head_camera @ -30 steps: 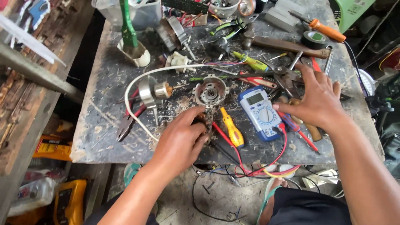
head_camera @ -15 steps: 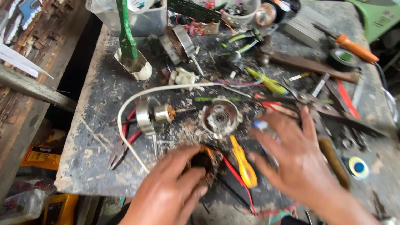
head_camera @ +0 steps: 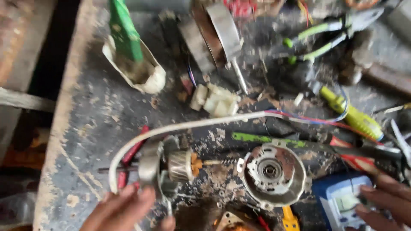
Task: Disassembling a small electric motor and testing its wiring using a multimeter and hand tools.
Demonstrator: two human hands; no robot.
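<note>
My left hand [head_camera: 124, 209] is at the bottom left, fingers apart, fingertips touching the lower bracket of a small motor rotor [head_camera: 177, 167] with a copper-coloured winding and an orange tip. Just right of it lies a round metal motor end housing [head_camera: 272, 173]. My right hand [head_camera: 385, 201] comes in at the bottom right; its fingertips rest on a blue multimeter [head_camera: 338, 201]. Most of that hand is out of frame, so its grip is unclear. A white cable [head_camera: 192, 124] loops from beside my left hand across the bench.
The grimy bench top [head_camera: 94, 128] ends at its left edge. On it are a torn white cup holding a green tool [head_camera: 137, 72], a white plastic connector [head_camera: 216, 100], green-handled pliers [head_camera: 317, 32], a yellow-green screwdriver [head_camera: 355, 117], red-handled pliers [head_camera: 132, 154] and a yellow probe [head_camera: 290, 220].
The view has closed in on the bench. My left hand shifted left from the dark part to the rotor. My right hand came off the tools at the right and onto the multimeter.
</note>
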